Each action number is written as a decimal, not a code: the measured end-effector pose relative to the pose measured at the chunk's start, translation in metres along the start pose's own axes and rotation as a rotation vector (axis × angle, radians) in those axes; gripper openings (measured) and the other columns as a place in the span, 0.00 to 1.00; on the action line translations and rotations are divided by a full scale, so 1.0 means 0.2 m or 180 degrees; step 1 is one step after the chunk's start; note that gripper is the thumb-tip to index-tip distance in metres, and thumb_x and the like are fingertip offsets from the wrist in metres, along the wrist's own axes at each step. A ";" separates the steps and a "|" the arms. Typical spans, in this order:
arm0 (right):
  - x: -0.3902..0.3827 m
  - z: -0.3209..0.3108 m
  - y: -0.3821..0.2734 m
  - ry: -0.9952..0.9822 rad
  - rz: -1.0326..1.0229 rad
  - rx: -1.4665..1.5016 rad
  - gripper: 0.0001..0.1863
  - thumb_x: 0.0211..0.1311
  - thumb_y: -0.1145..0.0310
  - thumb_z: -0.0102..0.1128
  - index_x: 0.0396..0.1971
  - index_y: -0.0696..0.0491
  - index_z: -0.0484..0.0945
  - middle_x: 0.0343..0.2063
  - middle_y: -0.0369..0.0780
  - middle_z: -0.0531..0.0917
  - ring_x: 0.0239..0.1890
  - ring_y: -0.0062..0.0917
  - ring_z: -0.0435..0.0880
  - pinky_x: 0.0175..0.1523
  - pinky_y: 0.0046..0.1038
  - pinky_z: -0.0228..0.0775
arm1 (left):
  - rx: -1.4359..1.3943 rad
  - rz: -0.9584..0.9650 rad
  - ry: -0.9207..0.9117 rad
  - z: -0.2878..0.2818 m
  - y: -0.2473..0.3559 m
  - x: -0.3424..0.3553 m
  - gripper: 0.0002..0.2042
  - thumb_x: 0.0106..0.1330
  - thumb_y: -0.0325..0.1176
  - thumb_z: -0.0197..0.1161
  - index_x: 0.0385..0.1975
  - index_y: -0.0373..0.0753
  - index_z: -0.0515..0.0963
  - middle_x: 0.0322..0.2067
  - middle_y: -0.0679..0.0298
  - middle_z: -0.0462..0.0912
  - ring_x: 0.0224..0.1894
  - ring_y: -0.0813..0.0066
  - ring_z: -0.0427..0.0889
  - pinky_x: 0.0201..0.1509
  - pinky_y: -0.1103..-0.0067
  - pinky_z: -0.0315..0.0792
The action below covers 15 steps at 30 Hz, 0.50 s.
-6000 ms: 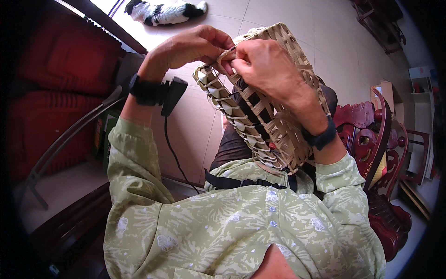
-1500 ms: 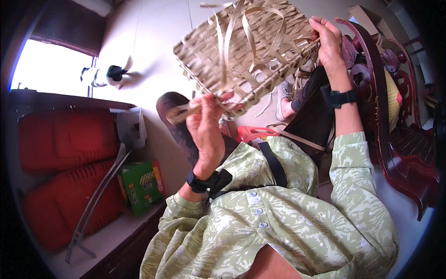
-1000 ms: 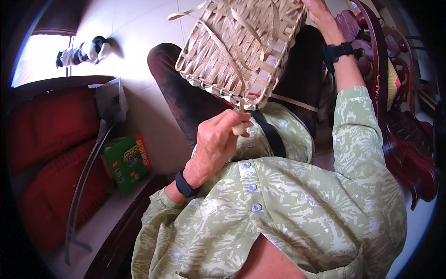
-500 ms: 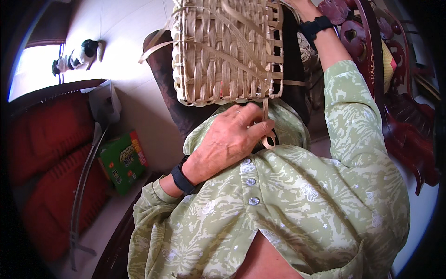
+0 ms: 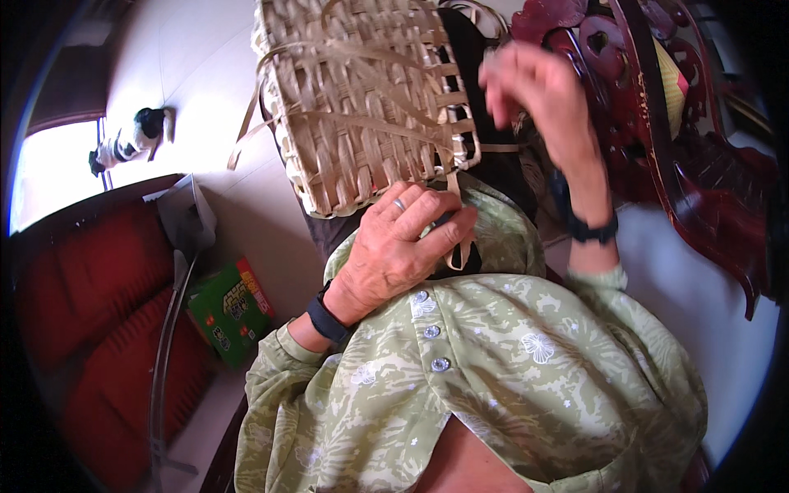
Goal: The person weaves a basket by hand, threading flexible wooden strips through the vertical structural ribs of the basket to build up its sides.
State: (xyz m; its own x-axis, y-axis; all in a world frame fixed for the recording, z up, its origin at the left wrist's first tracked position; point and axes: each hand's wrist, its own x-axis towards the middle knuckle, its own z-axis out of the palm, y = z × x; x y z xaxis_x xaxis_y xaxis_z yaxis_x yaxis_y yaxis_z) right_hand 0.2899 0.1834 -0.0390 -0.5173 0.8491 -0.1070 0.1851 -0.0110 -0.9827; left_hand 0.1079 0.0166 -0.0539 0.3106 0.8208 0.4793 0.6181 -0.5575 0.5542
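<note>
Pinching grip of the left hand [image 5: 403, 238] holds a looped pale strip [image 5: 458, 256] at the near right corner of the woven basket [image 5: 349, 156]. That basket rests across the dark-trousered lap [image 5: 473, 74], flat woven face up. Raised and blurred, the right hand [image 5: 538, 99] is apart from the weave on its right, its grip wide and seemingly holding nothing; the carved wooden chair [image 5: 664, 177] is just beyond. More loose strips [image 5: 237, 153] cross the face, one poking past the left edge.

With the right hand off it, the basket looks poorly braced: a hard tug on the held strip could swing or slide it on the lap. Uneven pull might also twist or split the strip, or draw the open gaps along the right edge out of shape. Trailing strips could snag each other if swept together.
</note>
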 end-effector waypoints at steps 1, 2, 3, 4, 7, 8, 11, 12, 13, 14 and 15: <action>-0.15 0.02 -0.04 -0.0106 0.0564 0.0081 0.14 0.72 0.60 0.58 0.32 0.56 0.79 0.18 0.32 0.79 0.16 0.12 0.75 0.22 0.14 0.64 | -0.0048 0.0079 0.0000 0.00 -0.01 0.01 0.19 0.44 0.26 0.72 0.41 0.41 0.84 0.38 0.64 0.80 0.37 0.67 0.81 0.39 0.72 0.77; -0.25 0.03 -0.02 -0.0256 0.0806 0.0126 0.14 0.72 0.59 0.58 0.31 0.55 0.80 0.18 0.33 0.81 0.17 0.10 0.76 0.22 0.15 0.66 | -0.0031 0.0119 0.0009 0.00 -0.02 0.01 0.19 0.44 0.26 0.72 0.41 0.41 0.84 0.38 0.64 0.80 0.36 0.67 0.81 0.38 0.72 0.77; -0.32 0.06 0.02 -0.0335 0.0872 0.0120 0.15 0.72 0.59 0.59 0.32 0.56 0.81 0.18 0.33 0.81 0.17 0.10 0.75 0.21 0.16 0.65 | 0.0067 0.0173 0.0054 0.02 -0.03 -0.01 0.17 0.47 0.29 0.66 0.40 0.40 0.83 0.40 0.64 0.77 0.37 0.69 0.79 0.39 0.74 0.77; -0.38 0.09 0.03 -0.0387 0.1095 0.0034 0.16 0.72 0.60 0.59 0.31 0.58 0.81 0.18 0.33 0.80 0.17 0.11 0.75 0.22 0.16 0.65 | 0.0014 0.0072 0.0024 0.02 -0.02 0.01 0.18 0.46 0.24 0.73 0.40 0.42 0.85 0.37 0.65 0.81 0.35 0.68 0.82 0.37 0.73 0.78; -0.43 0.17 0.10 -0.0437 0.1439 0.0501 0.20 0.71 0.54 0.60 0.28 0.57 0.81 0.17 0.31 0.79 0.17 0.11 0.74 0.21 0.15 0.63 | 0.0061 0.0188 0.0094 0.03 -0.03 0.01 0.17 0.46 0.25 0.73 0.40 0.42 0.85 0.38 0.65 0.81 0.37 0.68 0.82 0.38 0.73 0.79; -0.43 0.19 0.10 -0.0399 0.1476 0.0791 0.21 0.70 0.53 0.61 0.27 0.57 0.80 0.17 0.31 0.78 0.17 0.11 0.73 0.21 0.15 0.62 | 0.0111 0.0220 0.0097 0.03 -0.02 0.02 0.17 0.46 0.25 0.73 0.40 0.42 0.86 0.38 0.65 0.81 0.37 0.68 0.83 0.38 0.73 0.79; -0.40 0.25 0.06 -0.0518 0.1443 0.0927 0.23 0.68 0.49 0.62 0.25 0.56 0.80 0.16 0.30 0.77 0.17 0.10 0.72 0.20 0.15 0.60 | 0.0111 0.0244 0.0026 0.01 -0.01 0.02 0.18 0.44 0.25 0.71 0.40 0.43 0.86 0.40 0.66 0.81 0.37 0.68 0.83 0.39 0.74 0.79; -0.39 0.25 0.05 -0.0583 0.1387 0.0837 0.24 0.68 0.47 0.62 0.24 0.55 0.80 0.16 0.30 0.76 0.17 0.10 0.71 0.20 0.16 0.59 | 0.0074 0.0286 0.0005 0.00 -0.01 0.02 0.19 0.43 0.25 0.71 0.40 0.43 0.86 0.40 0.66 0.81 0.37 0.68 0.83 0.39 0.75 0.79; -0.38 0.28 0.11 -0.0438 0.1199 0.0874 0.22 0.67 0.50 0.63 0.24 0.55 0.80 0.15 0.29 0.75 0.16 0.10 0.71 0.20 0.16 0.59 | 0.0202 0.0289 0.0012 0.01 0.00 0.01 0.20 0.42 0.26 0.69 0.40 0.43 0.86 0.41 0.66 0.82 0.38 0.68 0.83 0.40 0.75 0.79; -0.38 0.30 0.12 -0.0402 0.1096 0.0824 0.22 0.67 0.51 0.63 0.24 0.55 0.81 0.15 0.30 0.76 0.16 0.11 0.71 0.20 0.17 0.60 | 0.0177 0.0282 -0.0025 0.00 0.01 0.01 0.20 0.43 0.26 0.69 0.41 0.44 0.85 0.41 0.66 0.82 0.39 0.68 0.83 0.41 0.74 0.79; -0.38 0.31 0.12 -0.0361 0.1008 0.0762 0.21 0.67 0.52 0.63 0.24 0.56 0.81 0.14 0.30 0.76 0.16 0.11 0.71 0.20 0.18 0.61 | 0.0150 0.0296 -0.0076 0.00 0.01 0.00 0.20 0.44 0.26 0.69 0.42 0.43 0.85 0.41 0.66 0.82 0.39 0.68 0.83 0.42 0.73 0.78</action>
State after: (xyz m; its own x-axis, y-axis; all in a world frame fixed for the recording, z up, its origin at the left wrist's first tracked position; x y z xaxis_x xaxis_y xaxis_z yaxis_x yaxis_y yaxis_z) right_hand 0.2813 0.0861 -0.0636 -0.5574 0.7205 -0.4126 0.1573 -0.3964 -0.9045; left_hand 0.1091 0.0153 -0.0541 0.3849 0.7689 0.5105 0.6189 -0.6254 0.4752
